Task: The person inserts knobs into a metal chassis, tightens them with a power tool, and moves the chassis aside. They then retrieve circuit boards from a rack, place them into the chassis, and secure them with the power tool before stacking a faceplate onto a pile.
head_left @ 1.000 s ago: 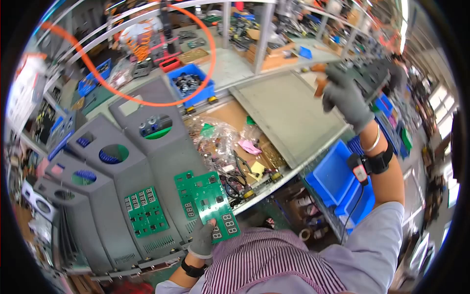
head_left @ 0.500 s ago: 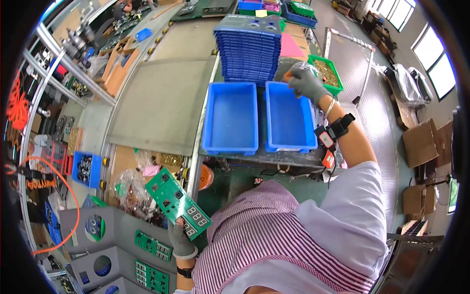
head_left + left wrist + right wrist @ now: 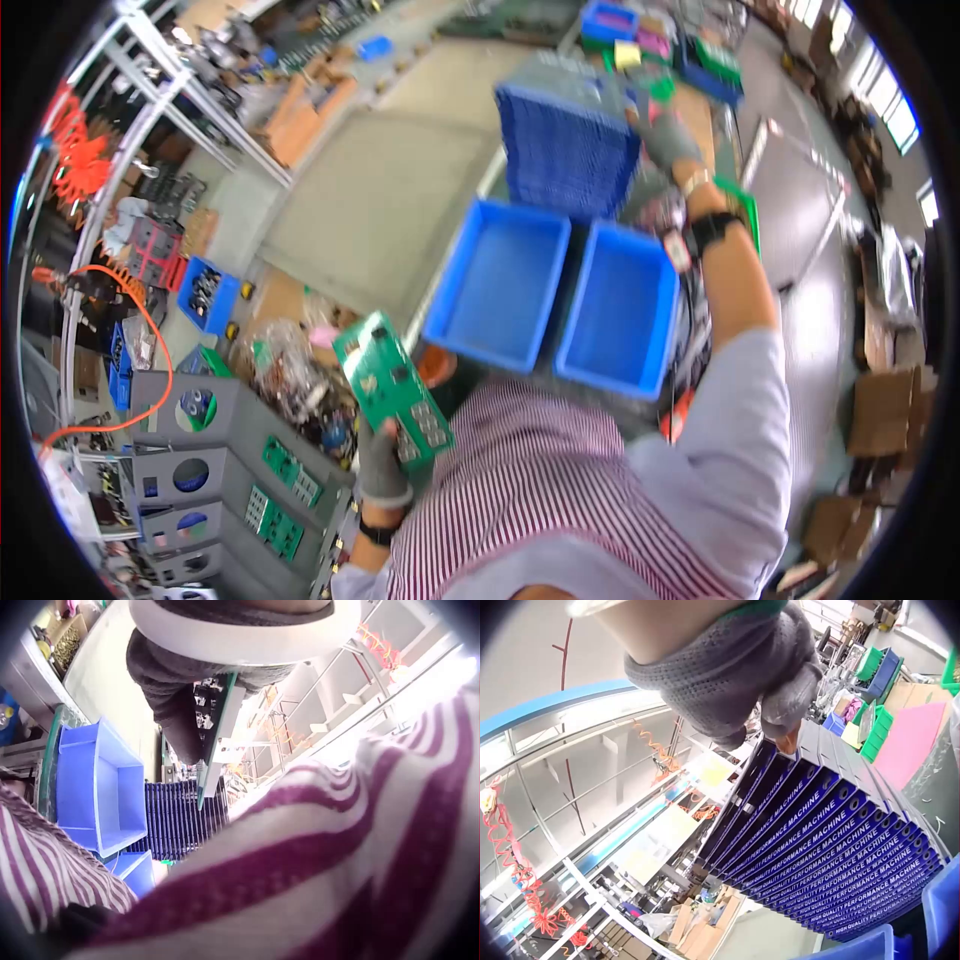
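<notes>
My left hand (image 3: pixel 383 470), in a grey glove with bare fingertips, grips a green circuit board (image 3: pixel 380 378) by its lower end, thumb on the face with the digit displays. The left wrist view shows this board (image 3: pixel 217 739) edge-on between the fingers. Farther off, my gloved right hand (image 3: pixel 668 145) is at the upper right corner of a tall stack of blue-and-grey panels (image 3: pixel 568 150). In the right wrist view, curled fingers of the right hand (image 3: pixel 727 679) hold the edge of the top panel (image 3: pixel 808 746), bare fingertip on its corner.
Two blue bins (image 3: pixel 500 285) stand side by side before the stack. Grey housings (image 3: pixel 330 455) at lower left carry more green boards (image 3: pixel 275 522). Beside them lies a heap of bagged parts (image 3: pixel 290 365). A green tray (image 3: pixel 745 215) sits right of the stack; an orange air hose (image 3: pixel 170 370) loops at left.
The view has swung right from the housings to the bins and stack. My right hand has moved forward, past the bins, onto the panel stack. My left hand still holds the circuit board.
</notes>
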The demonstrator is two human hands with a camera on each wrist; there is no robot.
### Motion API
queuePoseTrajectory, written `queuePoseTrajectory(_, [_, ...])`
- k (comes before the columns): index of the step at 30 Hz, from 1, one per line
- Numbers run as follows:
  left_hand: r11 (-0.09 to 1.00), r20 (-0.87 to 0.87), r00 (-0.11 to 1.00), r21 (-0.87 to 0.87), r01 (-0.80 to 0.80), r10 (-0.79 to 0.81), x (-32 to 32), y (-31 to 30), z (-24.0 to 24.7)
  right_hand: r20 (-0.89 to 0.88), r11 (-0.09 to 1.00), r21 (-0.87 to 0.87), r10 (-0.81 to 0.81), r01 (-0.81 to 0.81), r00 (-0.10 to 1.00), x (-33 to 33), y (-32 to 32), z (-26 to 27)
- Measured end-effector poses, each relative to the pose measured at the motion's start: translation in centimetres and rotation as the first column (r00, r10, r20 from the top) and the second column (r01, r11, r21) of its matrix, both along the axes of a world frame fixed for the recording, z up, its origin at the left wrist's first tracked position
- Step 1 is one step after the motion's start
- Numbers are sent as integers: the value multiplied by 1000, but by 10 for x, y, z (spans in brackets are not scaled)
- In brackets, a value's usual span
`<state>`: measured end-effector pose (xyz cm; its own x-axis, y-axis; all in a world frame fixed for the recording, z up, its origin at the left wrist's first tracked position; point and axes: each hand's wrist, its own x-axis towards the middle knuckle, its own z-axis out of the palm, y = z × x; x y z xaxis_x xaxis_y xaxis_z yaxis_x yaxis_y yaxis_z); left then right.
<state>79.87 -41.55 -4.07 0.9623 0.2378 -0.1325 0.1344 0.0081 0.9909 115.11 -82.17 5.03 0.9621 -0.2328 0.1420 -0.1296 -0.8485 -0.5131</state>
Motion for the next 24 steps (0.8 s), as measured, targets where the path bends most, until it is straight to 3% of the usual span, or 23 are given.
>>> queuePoseTrajectory(1, [945,-25,997,-316,-80,76,5,-8,11,-55,999,-20,-31,30,998,21,-7,-10])
queuePoseTrajectory(2, [931,-46,994,-347,-110,100,5,-12,20,-206,998,-14,-57,55,977,-2,9,22])
queuePoseTrajectory(5, [929,-47,996,-359,-90,78,5,10,4,-157,981,88,-159,174,975,-1,12,11])
queuePoseTrajectory(8, [938,12,998,-343,-49,57,17,24,-1,-270,988,85,-101,129,958,15,-3,3])
queuePoseTrajectory(12, [917,44,998,-397,-21,42,25,40,-2,-159,948,207,-213,243,964,-12,-3,-1])
queuePoseTrajectory(14, [905,32,999,-424,-17,34,35,60,-9,-139,801,534,-232,270,963,-24,-14,-25])
queuePoseTrajectory(15, [856,64,996,-517,-19,60,43,57,4,-122,693,674,-239,257,963,-30,-14,-30])
queuePoseTrajectory(16, [888,32,999,-460,-8,26,47,68,1,-148,591,761,-244,268,959,-35,-14,-31])
queuePoseTrajectory(19, [930,1,998,-363,64,-68,65,84,8,-117,526,808,-298,266,947,-41,5,-22])
queuePoseTrajectory(21, [937,39,993,-329,117,-110,80,79,18,-60,566,785,-335,252,940,-32,10,-19])
queuePoseTrajectory(23, [931,27,983,-319,181,-182,91,82,13,-143,606,710,-375,358,916,-19,13,-13])
queuePoseTrajectory(24, [926,37,981,-326,192,-190,93,82,11,-150,573,723,-415,386,897,-18,20,-11])
